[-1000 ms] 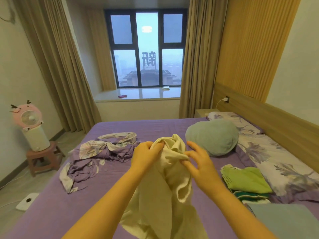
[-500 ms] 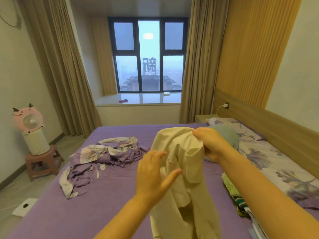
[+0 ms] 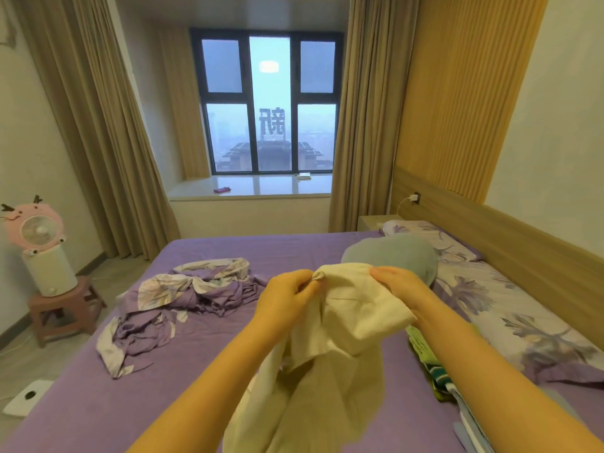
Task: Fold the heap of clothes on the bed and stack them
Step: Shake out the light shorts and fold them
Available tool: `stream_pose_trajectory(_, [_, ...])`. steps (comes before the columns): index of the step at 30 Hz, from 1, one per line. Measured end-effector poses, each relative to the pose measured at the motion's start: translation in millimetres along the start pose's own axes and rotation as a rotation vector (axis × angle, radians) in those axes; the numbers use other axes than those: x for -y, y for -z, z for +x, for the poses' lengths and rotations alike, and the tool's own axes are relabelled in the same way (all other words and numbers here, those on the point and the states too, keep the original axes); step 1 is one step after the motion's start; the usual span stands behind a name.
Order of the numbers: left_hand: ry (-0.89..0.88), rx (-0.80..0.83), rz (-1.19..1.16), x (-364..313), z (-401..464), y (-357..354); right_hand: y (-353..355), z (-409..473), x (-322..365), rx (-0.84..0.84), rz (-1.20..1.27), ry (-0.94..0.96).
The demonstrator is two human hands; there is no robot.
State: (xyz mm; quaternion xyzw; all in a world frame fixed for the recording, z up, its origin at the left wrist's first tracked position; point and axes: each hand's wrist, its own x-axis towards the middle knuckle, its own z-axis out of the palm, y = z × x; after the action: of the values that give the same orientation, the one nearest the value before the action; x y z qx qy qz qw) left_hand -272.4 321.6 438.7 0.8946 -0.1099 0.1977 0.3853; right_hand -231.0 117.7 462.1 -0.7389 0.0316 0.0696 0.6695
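A cream garment hangs in front of me above the purple bed. My left hand pinches its top edge at the left. My right hand grips the same edge at the right, so the cloth is stretched between both hands and drapes down toward the camera. Folded green and striped clothes are stacked at the bed's right, partly hidden by my right forearm. A crumpled purple floral heap lies on the bed at the left.
A grey-green cushion and a floral pillow lie near the wooden headboard. A pink fan stands on a stool left of the bed. A white scale lies on the floor.
My left hand, open half a second ago, now pinches the garment's top edge. My right hand has dropped lower, and the edge is spread between both hands.
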Motion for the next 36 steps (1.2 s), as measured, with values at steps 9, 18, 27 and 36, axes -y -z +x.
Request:
stream_pose_trajectory(9, [0.623,0.110,-0.551,4,27,10,-28,-45,-2,0.073,-0.304,0.579])
stream_pose_trajectory(18, [0.722,0.207,-0.737,12,12,19,-65,-46,-29,-0.076,-1.091,1.207])
stream_pose_trajectory(27, [0.236,0.209,-0.411,20,-49,22,-58,-35,31,0.062,-0.610,0.528])
stream_pose_trajectory(36, [0.128,0.088,-0.216,24,-77,-18,-49,-28,40,0.335,0.052,0.163])
